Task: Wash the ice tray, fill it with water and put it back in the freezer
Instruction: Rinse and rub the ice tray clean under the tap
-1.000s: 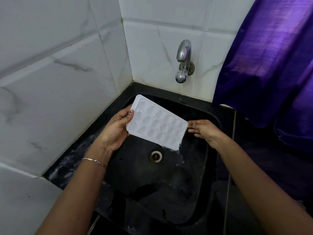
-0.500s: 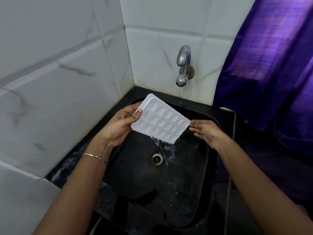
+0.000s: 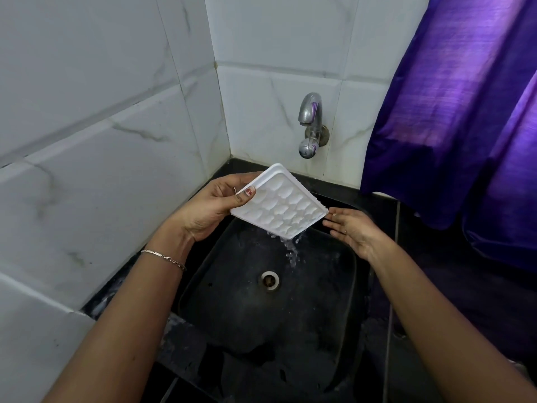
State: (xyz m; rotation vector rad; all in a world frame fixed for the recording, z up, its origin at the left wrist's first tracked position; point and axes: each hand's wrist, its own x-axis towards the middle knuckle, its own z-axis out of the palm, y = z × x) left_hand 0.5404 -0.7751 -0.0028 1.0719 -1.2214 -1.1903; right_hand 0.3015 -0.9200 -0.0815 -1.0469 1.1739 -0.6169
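A white ice tray (image 3: 283,203) with rounded cells is held tilted over the black sink (image 3: 343,289). Water spills from its lower right corner toward the drain (image 3: 269,280). My left hand (image 3: 212,206) grips the tray's left end, thumb on top of the rim. My right hand (image 3: 353,232) is just right of the tray's right corner, fingers straight and palm up, the fingertips at the tray's edge. The metal tap (image 3: 311,123) on the tiled wall above shows no running stream.
White marble-look tiles (image 3: 101,141) wall in the left and back sides. A purple curtain (image 3: 453,112) hangs at the right over a dark counter. The sink's black surround (image 3: 363,196) runs along the back edge.
The tray has risen and tipped further toward its right corner, and water now pours from that corner. My right hand has come off the tray's end and opened beside it.
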